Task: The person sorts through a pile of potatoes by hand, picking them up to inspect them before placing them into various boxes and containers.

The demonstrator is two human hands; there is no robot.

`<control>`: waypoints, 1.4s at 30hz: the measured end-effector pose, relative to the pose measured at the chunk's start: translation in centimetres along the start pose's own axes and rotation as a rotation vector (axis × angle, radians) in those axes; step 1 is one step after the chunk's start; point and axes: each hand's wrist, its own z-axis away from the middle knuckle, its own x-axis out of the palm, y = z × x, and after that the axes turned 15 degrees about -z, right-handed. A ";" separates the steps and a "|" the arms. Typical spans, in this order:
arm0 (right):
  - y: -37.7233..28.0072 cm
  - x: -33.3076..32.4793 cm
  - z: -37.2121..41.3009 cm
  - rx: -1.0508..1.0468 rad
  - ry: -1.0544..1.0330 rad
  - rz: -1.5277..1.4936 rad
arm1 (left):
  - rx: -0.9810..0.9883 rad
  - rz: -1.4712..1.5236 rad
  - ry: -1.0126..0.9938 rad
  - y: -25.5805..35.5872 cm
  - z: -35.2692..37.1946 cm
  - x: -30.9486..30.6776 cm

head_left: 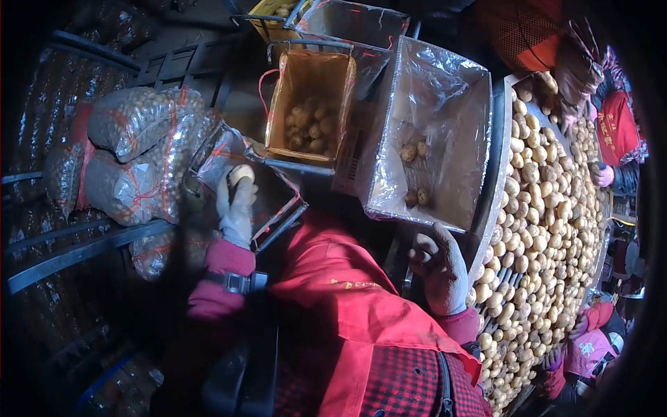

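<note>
My gloved left hand is closed on a pale potato, above a plastic-lined bin with red edging. My right hand, also gloved, is between the near rim of a large clear-lined crate and the potato table. Its fingers are partly bent and apart, with nothing visible in them. A few potatoes lie in that crate. An orange-lined bin to its left holds several potatoes.
Many potatoes cover a table with a metal rim on the right. Filled net-and-plastic sacks are stacked at left, beside a metal rail. Co-workers' hands reach in from the far side. A yellow crate stands behind.
</note>
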 end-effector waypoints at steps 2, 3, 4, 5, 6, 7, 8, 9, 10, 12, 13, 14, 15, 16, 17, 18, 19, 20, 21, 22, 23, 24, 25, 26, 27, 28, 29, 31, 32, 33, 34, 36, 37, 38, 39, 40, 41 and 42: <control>-0.1 0.2 0.1 0.024 -0.039 0.020 | 0.083 -0.266 0.081 -4.6 -2.0 -2.3; -0.3 0.5 0.2 0.023 -0.056 0.037 | 0.198 -0.438 0.122 -7.9 -3.8 -2.7; -1.1 1.2 0.3 0.089 0.018 -0.079 | 0.154 -0.306 0.054 -6.8 -3.2 -2.0; -1.9 1.9 0.4 0.146 0.100 -0.200 | 0.108 -0.176 -0.041 -5.4 -2.0 -0.9; -1.7 1.2 0.3 0.127 0.088 -0.205 | 0.226 -0.232 -0.041 -5.2 -2.0 0.2; -1.5 -0.1 0.6 0.101 0.087 -0.214 | 0.350 -0.278 -0.050 -5.0 -2.5 1.7; -1.7 -0.6 1.5 -0.046 0.039 0.022 | 0.454 -0.299 -0.087 -3.9 -2.7 3.9; -2.2 -0.8 2.1 -0.091 0.034 0.034 | 0.561 -0.313 -0.109 -2.1 -3.0 6.2; -2.7 -0.8 3.0 -0.118 0.043 -0.024 | 0.657 -0.410 -0.123 0.2 -2.2 7.8; -3.5 -1.4 5.3 -0.111 0.103 -0.291 | 0.780 -0.460 -0.175 3.8 -0.7 11.7; -4.0 -1.4 6.6 -0.085 0.131 -0.540 | 0.860 -0.431 -0.226 5.3 0.2 13.9; -3.4 -2.5 7.3 -0.227 0.155 -0.331 | 0.939 -0.399 -0.281 6.8 1.1 16.2; -3.3 -3.1 8.4 -0.266 0.207 -0.391 | 1.212 -0.546 -0.248 7.5 1.0 18.0; -3.3 -3.7 9.5 -0.307 0.258 -0.449 | 1.280 -0.581 -0.265 8.5 2.2 20.4; -2.9 -4.2 10.4 -0.383 0.300 -0.511 | 1.320 -0.516 -0.383 8.0 2.5 23.0; -2.0 -5.3 11.2 -0.438 0.286 -0.626 | 1.350 -0.451 -0.508 7.4 2.9 25.6; -1.1 -6.5 12.0 -0.492 0.269 -0.742 | 1.366 -0.416 -0.674 8.9 5.1 27.3; -1.4 -6.0 13.6 -0.519 0.337 -0.802 | 1.375 -0.383 -0.842 10.1 8.3 28.7; -0.1 -7.7 14.5 -0.586 0.287 -0.777 | 1.422 -0.356 -0.921 10.3 10.4 29.8; 0.2 -7.7 15.7 -0.619 0.442 -0.678 | 1.585 -0.357 -0.935 11.2 12.5 30.8; 0.4 -7.7 16.8 -0.644 0.601 -0.575 | 1.747 -0.348 -0.943 12.1 14.5 31.7; 1.8 -8.8 17.7 -0.708 0.621 -0.545 | 1.819 -0.337 -1.008 12.3 16.1 32.3; 2.6 -9.2 18.8 -0.722 0.685 -0.560 | 1.886 -0.327 -1.069 12.3 17.7 32.8; 3.2 -9.5 19.7 -0.733 0.747 -0.573 | 1.918 -0.322 -1.157 12.9 19.4 33.0; 3.7 -9.6 20.3 -0.738 0.807 -0.583 | 1.938 -0.287 -1.310 13.2 21.0 33.6; 4.3 -9.9 20.4 -0.750 0.861 -0.634 | 2.014 -0.279 -1.408 12.8 22.2 34.2; 4.1 -9.7 20.6 -0.728 0.896 -0.603 | 2.089 -0.272 -1.505 12.4 23.4 34.6; 3.5 -8.9 20.7 -0.682 0.955 -0.540 | 2.288 -0.261 -1.709 12.0 26.1 35.0; 3.5 -9.0 20.4 -0.662 0.937 -0.564 | 2.348 -0.214 -1.800 11.1 27.5 35.3; 3.6 -9.3 19.9 -0.642 0.919 -0.587 | 2.423 -0.200 -1.843 10.7 28.5 35.4; 3.6 -9.7 19.5 -0.622 0.900 -0.608 | 2.467 -0.217 -1.873 10.1 29.7 35.7; 4.4 -10.4 18.6 -0.634 0.896 -0.603 | 2.658 -0.110 -1.640 7.1 30.7 37.7; 4.8 -10.7 18.2 -0.638 0.896 -0.605 | 2.622 -0.337 -1.801 9.4 31.1 37.9; 4.9 -10.9 18.2 -0.669 0.858 -0.645 | 2.667 -0.364 -1.737 9.0 30.6 38.8; 5.1 -11.3 18.1 -0.663 0.862 -0.656 | 2.717 -0.380 -1.674 8.7 30.3 39.9; 5.5 -11.7 18.0 -0.665 0.874 -0.672 | 2.774 -0.410 -1.568 9.0 29.8 40.6; 5.8 -11.9 18.2 -0.667 0.891 -0.689 | 2.671 -0.436 -1.604 9.6 29.2 41.3; 5.7 -11.9 18.5 -0.681 0.891 -0.698 | 2.596 -0.441 -1.638 11.0 28.9 42.0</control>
